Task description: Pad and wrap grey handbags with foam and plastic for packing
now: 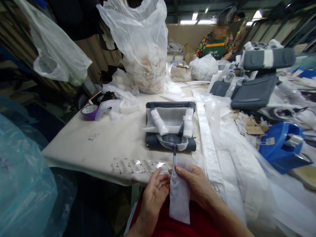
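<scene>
A dark blue-grey bag (153,141) lies on the pale covered table (118,138), its two handles (188,122) wrapped in white material. From its front a narrow dark strap (174,157) runs down toward me. My right hand (197,184) pinches a strip of thin white wrapping (180,204) against the strap, thumb on top. Just left of the wrapping is my left hand (156,194), palm turned up, fingers slightly curled and apart, close beside the strap end.
A purple tape roll (90,112) sits at the table's left edge. Behind the bag stands a big clear plastic sack (148,62). White sheets, more dark bags (254,92) and a blue tape dispenser (281,144) crowd the right. Across the table is a person (214,46).
</scene>
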`<state>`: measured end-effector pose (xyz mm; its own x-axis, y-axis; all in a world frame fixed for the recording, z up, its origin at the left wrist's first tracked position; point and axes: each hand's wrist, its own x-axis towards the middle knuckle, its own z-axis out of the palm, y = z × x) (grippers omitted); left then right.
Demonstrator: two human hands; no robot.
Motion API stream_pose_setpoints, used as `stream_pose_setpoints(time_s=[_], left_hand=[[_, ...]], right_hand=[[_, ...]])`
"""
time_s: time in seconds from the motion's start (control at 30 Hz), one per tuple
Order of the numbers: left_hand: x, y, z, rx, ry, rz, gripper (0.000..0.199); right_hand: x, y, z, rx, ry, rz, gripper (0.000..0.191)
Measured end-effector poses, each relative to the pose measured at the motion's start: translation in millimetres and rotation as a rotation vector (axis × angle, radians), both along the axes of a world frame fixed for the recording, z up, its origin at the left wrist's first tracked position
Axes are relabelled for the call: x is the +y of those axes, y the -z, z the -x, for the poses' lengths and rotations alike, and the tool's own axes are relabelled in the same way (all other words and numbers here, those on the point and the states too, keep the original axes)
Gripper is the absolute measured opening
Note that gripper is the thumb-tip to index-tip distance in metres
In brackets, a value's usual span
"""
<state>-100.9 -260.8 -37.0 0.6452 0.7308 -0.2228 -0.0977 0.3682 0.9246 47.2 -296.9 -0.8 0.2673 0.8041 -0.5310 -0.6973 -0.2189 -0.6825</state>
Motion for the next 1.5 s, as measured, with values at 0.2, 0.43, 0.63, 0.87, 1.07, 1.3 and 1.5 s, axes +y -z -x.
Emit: stream_pose_setpoints(time_s=[0.2,0.43,0.63,0.87,1.07,1.3,1.5], left_hand=[[7,-21.9,-47,0.054,0.042,0.266,0.035],[2,-20.2,-41,0.124,0.071,0.326,0.028],[2,-24.4,-44,0.197,0.016,0.347,0.028],[1,-25.2,-44,0.164,0.04,0.383,0.026],[2,-36.4,-43,0.135,0.069,0.445,0.023],[3,-35.6,-32,0.01,0.195,0.568,0.03],[7,-37.9,-25,-0.018,0.294,0.599,0.037]], right_hand=[[2,2.4,-3,-0.11,-0.018,-0.009,0.03],[10,-8.6,-26,-0.381,-0.18,0.014,0.023],[25,-20.3,-47,-0.506,-0.329,0.057,0.013],[3,-14.4,-71,-0.515,-0.192,-0.1,0.02],[8,-20.6,-79,-0.519,-0.569,-0.195,0.029],[30,-23.5,-81,-0.554,-0.754,-0.189,0.024],[28,-14.4,-75,-0.571,-0.692,-0.143,0.029]])
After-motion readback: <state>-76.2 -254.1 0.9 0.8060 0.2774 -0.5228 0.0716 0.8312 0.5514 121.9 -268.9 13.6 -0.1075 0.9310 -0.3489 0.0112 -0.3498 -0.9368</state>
